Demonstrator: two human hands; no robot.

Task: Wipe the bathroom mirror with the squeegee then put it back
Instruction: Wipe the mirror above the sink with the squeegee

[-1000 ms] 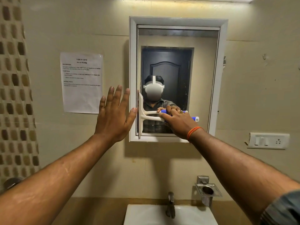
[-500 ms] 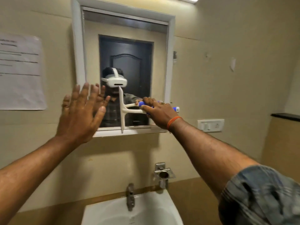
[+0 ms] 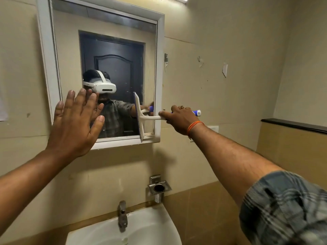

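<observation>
right hand grips squeegee on mirror, left hand spread flat

Single head-worn wide-angle cam, at eye level, facing the wall mirror from arm's reach, tilted slightly down and angled a bit right. Frame spans mirror top to sink at bottom edge; both forearms enter from lower corners. No second view, so no overlap
</observation>
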